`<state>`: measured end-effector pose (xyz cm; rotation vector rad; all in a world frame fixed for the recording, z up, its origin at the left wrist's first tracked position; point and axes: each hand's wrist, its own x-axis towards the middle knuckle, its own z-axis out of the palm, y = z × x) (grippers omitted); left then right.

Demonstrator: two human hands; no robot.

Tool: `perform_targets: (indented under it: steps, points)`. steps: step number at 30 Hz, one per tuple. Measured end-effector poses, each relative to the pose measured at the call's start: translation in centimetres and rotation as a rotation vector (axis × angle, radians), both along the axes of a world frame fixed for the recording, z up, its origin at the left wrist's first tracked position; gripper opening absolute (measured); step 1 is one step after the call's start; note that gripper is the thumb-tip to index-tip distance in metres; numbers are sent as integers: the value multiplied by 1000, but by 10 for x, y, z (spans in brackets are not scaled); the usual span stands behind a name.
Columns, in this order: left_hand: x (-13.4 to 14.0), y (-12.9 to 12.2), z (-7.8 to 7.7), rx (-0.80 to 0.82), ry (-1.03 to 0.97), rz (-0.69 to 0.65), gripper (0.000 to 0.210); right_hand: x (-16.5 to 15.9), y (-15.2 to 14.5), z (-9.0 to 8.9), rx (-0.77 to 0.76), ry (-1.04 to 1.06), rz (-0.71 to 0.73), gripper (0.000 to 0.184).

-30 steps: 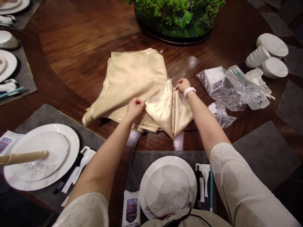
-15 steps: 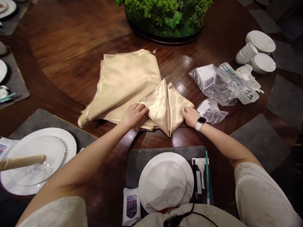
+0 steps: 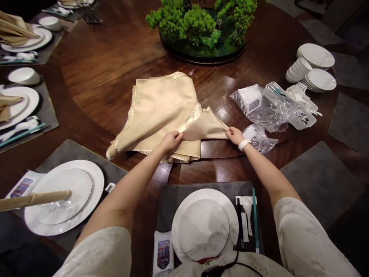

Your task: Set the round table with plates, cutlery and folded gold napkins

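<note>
A gold satin napkin (image 3: 207, 125), folded to a shape with a straight lower edge and peaks at the top, is stretched between my hands. My left hand (image 3: 172, 140) pinches its left corner, and my right hand (image 3: 235, 135), with a white watch band at the wrist, pinches the right corner. Beneath and to the left lies a pile of larger gold cloths (image 3: 164, 104), partly covered by the napkin. Nearer to me, a small plate (image 3: 204, 229) rests on a larger white plate (image 3: 175, 215) on a dark placemat (image 3: 170, 188).
At right are a clear plastic bag (image 3: 271, 111), a white cutlery tray (image 3: 302, 121), stacked cups (image 3: 298, 70) and stacked plates (image 3: 319, 80). A green miniature garden (image 3: 201, 30) stands behind. On the left plate (image 3: 99, 181) lies a rolled gold napkin (image 3: 37, 199).
The napkin's lower point, which hung toward me, is folded up out of sight, leaving a straight lower edge. Both hands keep hold of the corners. The view has shifted somewhat to the left.
</note>
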<state>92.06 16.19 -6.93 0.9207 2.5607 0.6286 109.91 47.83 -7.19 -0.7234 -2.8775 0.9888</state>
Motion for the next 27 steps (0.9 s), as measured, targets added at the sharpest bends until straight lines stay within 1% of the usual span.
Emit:
perform_targets:
  steps: [2, 4, 7, 10, 13, 15, 16, 18, 20, 22, 24, 26, 27]
  points:
    - [2, 6, 2, 5, -28, 99, 35, -7, 3, -1, -60, 13, -75, 19]
    - [8, 9, 6, 6, -41, 153, 29, -9, 2, 1, -68, 21, -98, 16]
    - [27, 6, 12, -15, -61, 181, 24, 2, -1, 10, -36, 15, -37, 14]
    - [53, -3, 19, -27, -86, 138, 23, 24, -2, 21, 13, -61, 75, 18]
    - [76, -5, 30, -128, -49, 37, 24, 42, -5, 34, 80, -228, 163, 27]
    - [85, 3, 40, -185, 55, -7, 26, 44, -12, 42, 164, -320, 195, 37]
    - [88, 11, 44, -176, 116, -22, 28, 41, -17, 45, 220, -324, 201, 43]
    - [89, 33, 47, -69, 211, -62, 35, 29, -31, 47, 335, -222, 220, 52]
    - [87, 58, 40, 76, 250, -133, 44, 11, -45, 42, 408, -57, 291, 57]
    - [84, 79, 23, 144, 261, -196, 53, -3, -57, 28, 419, 40, 417, 59]
    - [82, 89, 3, 113, 251, -229, 60, -11, -63, 11, 402, 43, 511, 61]
    - [80, 89, -14, 66, 235, -243, 62, -11, -65, -6, 389, 27, 541, 63]
    - [79, 88, -19, 52, 232, -245, 62, -10, -65, -13, 386, 25, 540, 65]
